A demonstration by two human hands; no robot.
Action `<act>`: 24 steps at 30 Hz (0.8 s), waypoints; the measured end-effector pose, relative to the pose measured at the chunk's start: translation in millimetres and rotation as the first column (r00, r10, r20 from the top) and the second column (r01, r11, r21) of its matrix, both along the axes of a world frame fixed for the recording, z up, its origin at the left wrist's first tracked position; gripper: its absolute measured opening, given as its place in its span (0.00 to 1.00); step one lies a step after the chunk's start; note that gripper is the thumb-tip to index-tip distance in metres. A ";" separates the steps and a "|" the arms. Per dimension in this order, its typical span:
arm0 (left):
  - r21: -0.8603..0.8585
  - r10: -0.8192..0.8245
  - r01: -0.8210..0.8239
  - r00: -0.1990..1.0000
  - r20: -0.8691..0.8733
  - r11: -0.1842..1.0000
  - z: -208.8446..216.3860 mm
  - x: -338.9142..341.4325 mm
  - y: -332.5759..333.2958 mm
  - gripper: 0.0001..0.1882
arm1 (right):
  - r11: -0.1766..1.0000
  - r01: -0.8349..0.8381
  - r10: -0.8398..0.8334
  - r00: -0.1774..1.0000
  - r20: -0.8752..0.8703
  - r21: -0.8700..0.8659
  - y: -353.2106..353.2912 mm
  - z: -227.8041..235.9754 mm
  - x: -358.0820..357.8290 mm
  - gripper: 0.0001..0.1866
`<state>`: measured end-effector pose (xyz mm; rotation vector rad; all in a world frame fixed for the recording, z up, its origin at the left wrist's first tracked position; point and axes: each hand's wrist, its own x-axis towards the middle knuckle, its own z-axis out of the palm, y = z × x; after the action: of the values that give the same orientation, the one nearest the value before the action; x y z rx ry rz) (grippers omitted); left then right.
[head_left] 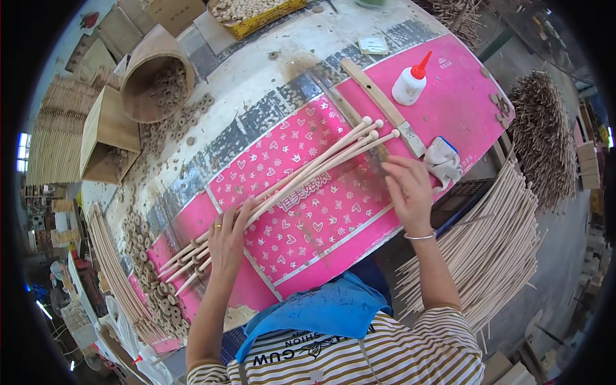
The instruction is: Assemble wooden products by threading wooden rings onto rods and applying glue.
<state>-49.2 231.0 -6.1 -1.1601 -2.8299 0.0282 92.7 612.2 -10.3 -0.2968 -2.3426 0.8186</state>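
Several pale wooden sticks with round ball ends lie slantwise over a pink patterned sheet on the table. Their balls are at the upper right, beside a wooden strip. My left hand, with a ring on it, has its fingers closed over the sticks near their lower left ends. Small wooden rings sit on the sticks just left of that hand. My right hand is just below the ball ends, apart from them, its fingers loosely bent and spread. I see nothing held in it.
A white glue bottle with a red cap stands beyond the strip, and a white glove lies at the table edge. Loose wooden rings line the left side, near a tipped round container. Bundled sticks fill the lower right.
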 end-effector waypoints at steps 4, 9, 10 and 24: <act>0.229 -0.023 -0.033 0.971 0.236 0.973 15.8 -7.3 -2.5 0.41 | 0.999 -0.032 0.032 0.999 0.011 -0.029 -16.9 -12.6 -15.0 0.14; 0.294 -0.072 -0.050 0.918 0.390 0.954 18.5 -27.7 -2.1 0.35 | 0.996 -0.077 0.076 0.997 0.017 0.051 -30.7 -14.0 -27.5 0.20; 0.321 -0.089 -0.056 0.902 0.422 0.946 17.9 -30.5 -1.9 0.32 | 0.986 -0.105 0.102 0.994 0.028 0.127 -32.9 -13.5 -30.6 0.21; 0.361 -0.098 -0.148 0.807 0.583 0.921 17.6 -44.0 -6.5 0.14 | 0.960 -0.185 0.158 0.978 0.138 0.212 -34.4 -15.7 -39.1 0.12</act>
<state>-93.2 224.4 11.5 -1.1856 -3.1154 -1.0351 53.5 577.8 -26.0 -0.0478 -2.5735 0.6216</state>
